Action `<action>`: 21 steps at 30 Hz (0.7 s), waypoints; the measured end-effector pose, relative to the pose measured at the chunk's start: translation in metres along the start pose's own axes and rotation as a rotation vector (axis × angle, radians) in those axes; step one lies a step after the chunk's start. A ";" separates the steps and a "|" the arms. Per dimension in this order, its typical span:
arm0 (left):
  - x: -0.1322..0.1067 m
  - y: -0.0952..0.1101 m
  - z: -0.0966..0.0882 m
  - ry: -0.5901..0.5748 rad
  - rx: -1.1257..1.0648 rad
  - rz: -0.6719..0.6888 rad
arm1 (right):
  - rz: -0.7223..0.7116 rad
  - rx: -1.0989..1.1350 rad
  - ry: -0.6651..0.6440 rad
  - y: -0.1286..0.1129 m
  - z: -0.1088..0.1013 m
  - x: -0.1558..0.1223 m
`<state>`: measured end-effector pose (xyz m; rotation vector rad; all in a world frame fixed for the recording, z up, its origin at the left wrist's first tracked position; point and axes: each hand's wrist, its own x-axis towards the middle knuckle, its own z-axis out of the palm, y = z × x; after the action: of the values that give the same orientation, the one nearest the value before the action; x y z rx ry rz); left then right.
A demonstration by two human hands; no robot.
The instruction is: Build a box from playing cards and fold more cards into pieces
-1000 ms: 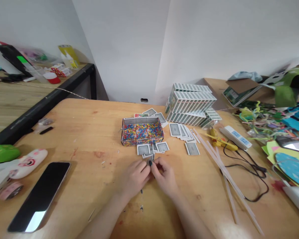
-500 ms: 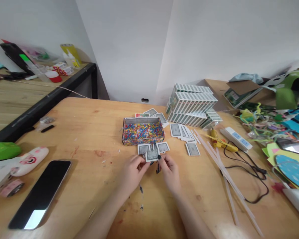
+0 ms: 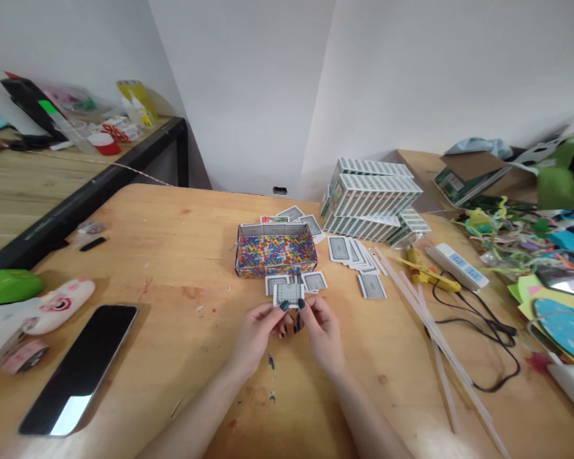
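Note:
Between my two hands, in the head view, is a playing card (image 3: 288, 294) with a patterned grey back. My left hand (image 3: 259, 331) pinches its near edge, thumb on top. My right hand (image 3: 321, 328) grips the near right corner, thumb also on top. Just beyond lie more playing cards (image 3: 314, 280), partly hidden by the held one. They rest against the front of an open box (image 3: 276, 255) with a colourful speckled lining. Behind that box, several cards (image 3: 310, 222) are spread on the table.
Stacked striped card boxes (image 3: 377, 196) stand back right, with fanned cards (image 3: 339, 249) before them. A yellow glue gun (image 3: 418, 266), power strip (image 3: 458, 266) and long glue sticks (image 3: 435, 338) lie on the right. A phone (image 3: 79, 370) and a plush toy (image 3: 64, 307) are on the left.
The held card has shifted slightly left and tilted up. My left thumb has come onto its face, and both thumbs now sit close together at the near edge.

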<state>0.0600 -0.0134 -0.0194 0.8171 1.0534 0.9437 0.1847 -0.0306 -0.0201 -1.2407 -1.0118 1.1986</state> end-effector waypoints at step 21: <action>0.007 -0.002 -0.011 -0.046 0.387 0.146 | 0.153 0.046 -0.099 0.006 -0.015 0.013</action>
<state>0.0515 -0.0067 -0.0266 1.2434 1.1658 0.8482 0.2010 -0.0204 -0.0286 -1.2511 -0.9692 1.4063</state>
